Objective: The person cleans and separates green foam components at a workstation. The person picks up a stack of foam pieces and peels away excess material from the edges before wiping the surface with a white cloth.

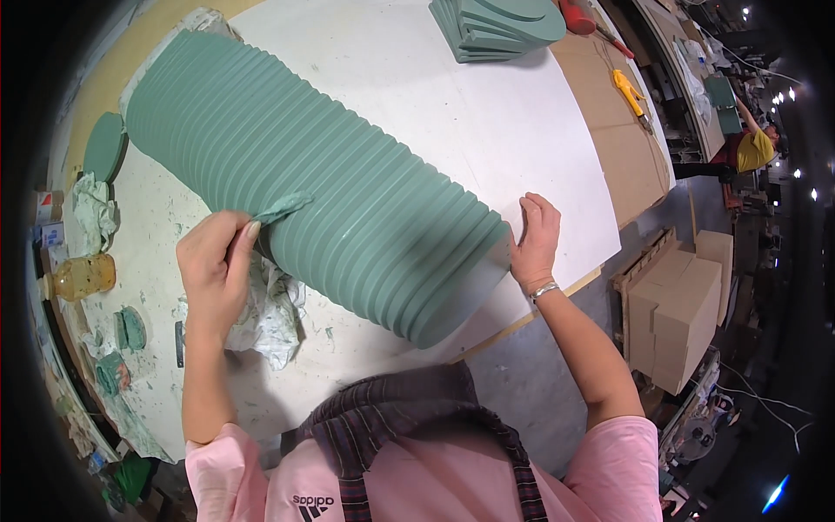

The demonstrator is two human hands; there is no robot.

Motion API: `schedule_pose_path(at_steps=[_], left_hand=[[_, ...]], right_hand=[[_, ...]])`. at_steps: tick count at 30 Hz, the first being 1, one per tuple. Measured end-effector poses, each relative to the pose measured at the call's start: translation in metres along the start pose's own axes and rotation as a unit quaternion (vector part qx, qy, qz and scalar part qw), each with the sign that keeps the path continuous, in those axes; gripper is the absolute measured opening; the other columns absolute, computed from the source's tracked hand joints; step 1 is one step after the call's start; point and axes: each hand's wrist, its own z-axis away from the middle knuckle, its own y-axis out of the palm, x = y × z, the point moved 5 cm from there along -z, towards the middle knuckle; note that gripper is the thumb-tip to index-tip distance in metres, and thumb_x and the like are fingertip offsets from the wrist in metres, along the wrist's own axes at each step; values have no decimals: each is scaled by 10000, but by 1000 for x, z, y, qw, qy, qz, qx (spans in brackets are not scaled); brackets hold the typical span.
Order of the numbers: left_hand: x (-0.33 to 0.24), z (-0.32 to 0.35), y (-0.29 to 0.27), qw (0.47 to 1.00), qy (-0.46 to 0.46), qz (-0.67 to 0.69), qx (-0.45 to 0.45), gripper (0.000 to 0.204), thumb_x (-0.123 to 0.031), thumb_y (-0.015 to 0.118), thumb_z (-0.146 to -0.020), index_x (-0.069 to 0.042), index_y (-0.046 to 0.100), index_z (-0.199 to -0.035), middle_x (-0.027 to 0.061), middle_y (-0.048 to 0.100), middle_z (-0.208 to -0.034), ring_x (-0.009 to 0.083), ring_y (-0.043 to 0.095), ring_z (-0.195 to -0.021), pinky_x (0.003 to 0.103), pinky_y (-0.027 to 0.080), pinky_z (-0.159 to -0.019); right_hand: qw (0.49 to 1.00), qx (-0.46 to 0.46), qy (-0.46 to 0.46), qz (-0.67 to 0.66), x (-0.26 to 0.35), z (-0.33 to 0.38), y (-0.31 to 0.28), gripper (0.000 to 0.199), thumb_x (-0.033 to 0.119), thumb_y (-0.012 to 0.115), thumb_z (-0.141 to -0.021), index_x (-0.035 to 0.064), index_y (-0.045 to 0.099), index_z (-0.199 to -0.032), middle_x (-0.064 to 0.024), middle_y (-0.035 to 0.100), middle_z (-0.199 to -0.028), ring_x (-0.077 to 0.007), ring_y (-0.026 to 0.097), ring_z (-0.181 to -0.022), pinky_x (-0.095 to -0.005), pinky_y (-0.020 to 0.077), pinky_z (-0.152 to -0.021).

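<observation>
A long row of thin green panels with rounded ends stands packed face to face, running across the white tabletop from far left to near right. In a pinch, my left hand holds a crumpled green-stained cloth against the panels' near rounded edges. My right hand is open at the right end of the row, its thumb side against the last panel and its fingers stretched away from me. Below my left hand lies a crumpled, stained white cloth, partly hidden by my forearm.
More green panels are stacked at the far edge. A single round green piece, a jar of brownish liquid and rags lie left. A yellow tool and cardboard boxes are right; another person works beyond.
</observation>
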Motion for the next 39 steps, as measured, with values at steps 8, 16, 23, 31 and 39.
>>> schedule_pose_path(at_steps=[8,16,23,31,39], left_hand=[[-1,-3,-2,1000,0,2,-15,90,-3,637,-857,24,578,-793,95,484,-626,208,444,-534,308,363,-518],[16,30,-18,996,-83,22,-20,83,0,613,-862,27,573,-795,84,517,-646,182,465,-553,292,366,-533],[21,70,-19,996,-89,17,-15,84,-1,607,-858,30,570,-790,94,546,-666,193,498,-569,299,395,-555],[22,67,-15,996,-73,16,-40,84,-8,617,-869,26,582,-800,84,542,-664,186,490,-562,289,383,-540],[24,66,-19,993,-103,20,-60,104,-32,616,-887,28,586,-807,80,536,-660,167,484,-569,281,382,-546]], right_hand=[[1000,1,-6,-1,1,1,1,491,169,718,-762,29,534,-1195,-148,516,-1271,-350,467,-1160,-445,396,-986],[1000,5,2,8,0,0,0,486,167,721,-762,32,534,-1191,-142,516,-1272,-347,462,-1166,-445,393,-991],[1000,6,5,-5,4,-1,-1,477,169,716,-770,37,535,-1191,-138,516,-1279,-345,461,-1168,-445,394,-991],[1000,5,8,-2,1,1,3,478,183,716,-779,39,537,-1198,-145,515,-1277,-349,460,-1166,-445,394,-993],[1000,4,4,-7,4,-2,-1,478,178,714,-783,27,536,-1200,-152,514,-1280,-353,457,-1175,-451,385,-1003]])
